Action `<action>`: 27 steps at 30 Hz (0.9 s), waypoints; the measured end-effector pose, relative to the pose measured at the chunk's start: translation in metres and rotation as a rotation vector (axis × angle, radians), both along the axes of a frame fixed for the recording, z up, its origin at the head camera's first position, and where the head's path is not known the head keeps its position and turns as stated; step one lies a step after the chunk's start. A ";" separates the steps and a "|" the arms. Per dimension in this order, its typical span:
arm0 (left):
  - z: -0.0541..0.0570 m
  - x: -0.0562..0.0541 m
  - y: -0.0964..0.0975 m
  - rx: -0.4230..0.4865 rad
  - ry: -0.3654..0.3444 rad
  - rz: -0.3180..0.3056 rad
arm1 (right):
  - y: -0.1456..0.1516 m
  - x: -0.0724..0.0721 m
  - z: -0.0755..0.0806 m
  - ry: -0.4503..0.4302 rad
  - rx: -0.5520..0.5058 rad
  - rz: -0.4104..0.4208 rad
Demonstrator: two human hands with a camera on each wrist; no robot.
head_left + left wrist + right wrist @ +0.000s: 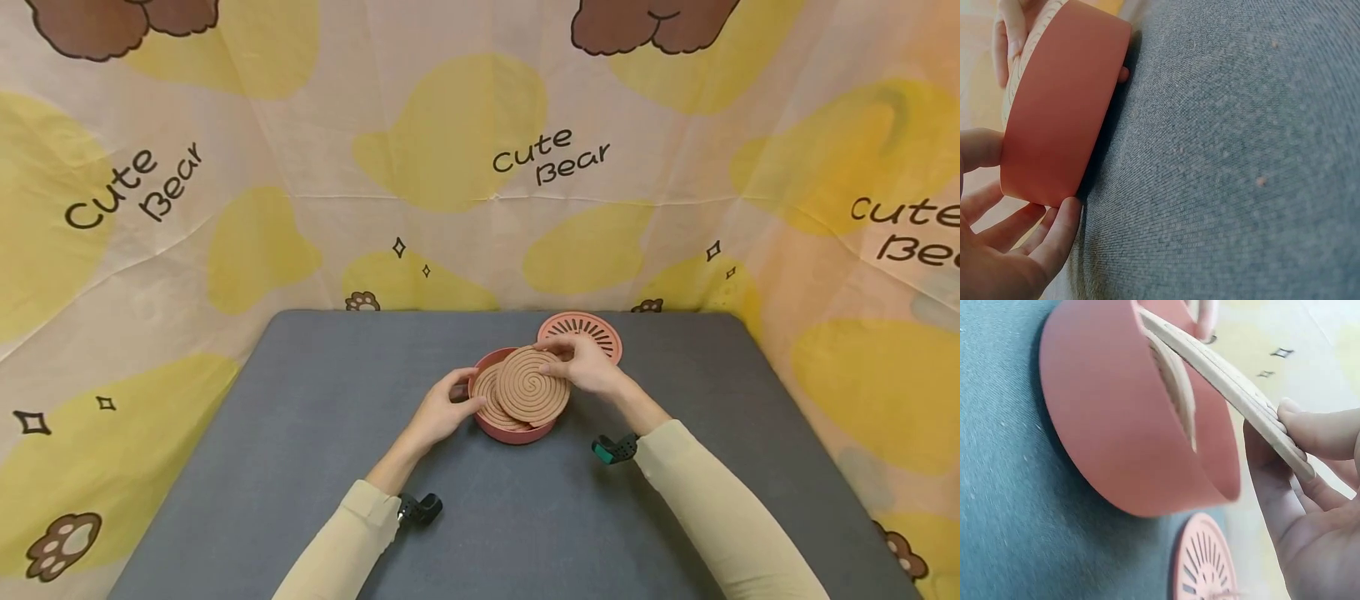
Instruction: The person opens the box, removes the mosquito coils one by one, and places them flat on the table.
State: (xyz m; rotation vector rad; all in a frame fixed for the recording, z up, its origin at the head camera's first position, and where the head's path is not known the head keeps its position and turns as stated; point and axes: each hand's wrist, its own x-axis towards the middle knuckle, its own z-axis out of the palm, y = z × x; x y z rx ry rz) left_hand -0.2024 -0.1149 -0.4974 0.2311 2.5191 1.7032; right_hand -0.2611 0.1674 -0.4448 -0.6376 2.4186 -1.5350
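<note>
My right hand (592, 369) pinches a tan spiral mosquito coil (534, 387) by its far right edge, thumb on top and fingers beneath. The coil tilts up out of a round, coral-pink box (507, 435), its lower edge resting at the rim in the right wrist view. Inside the box more coil (487, 410) lies partly hidden under the raised one. On the box's left side my left hand (438, 414) grips the wall, the thumb by the rim and the fingers along the outside (1066, 112). The box stands on the table.
A pink slotted lid (577, 320) lies flat just behind and right of the box, partly covered by my right hand. The dark grey table (337, 367) meets hanging printed cloth (450, 150) at the back and sides.
</note>
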 end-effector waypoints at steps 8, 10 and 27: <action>0.001 0.000 0.000 0.010 -0.006 0.005 | 0.023 -0.001 0.009 -0.096 -0.080 -0.063; 0.000 -0.001 0.000 0.008 -0.004 0.005 | 0.030 -0.001 0.010 -0.105 -0.083 -0.085; 0.000 -0.002 -0.001 0.006 -0.018 0.003 | 0.100 0.006 0.012 -0.103 -0.050 -0.251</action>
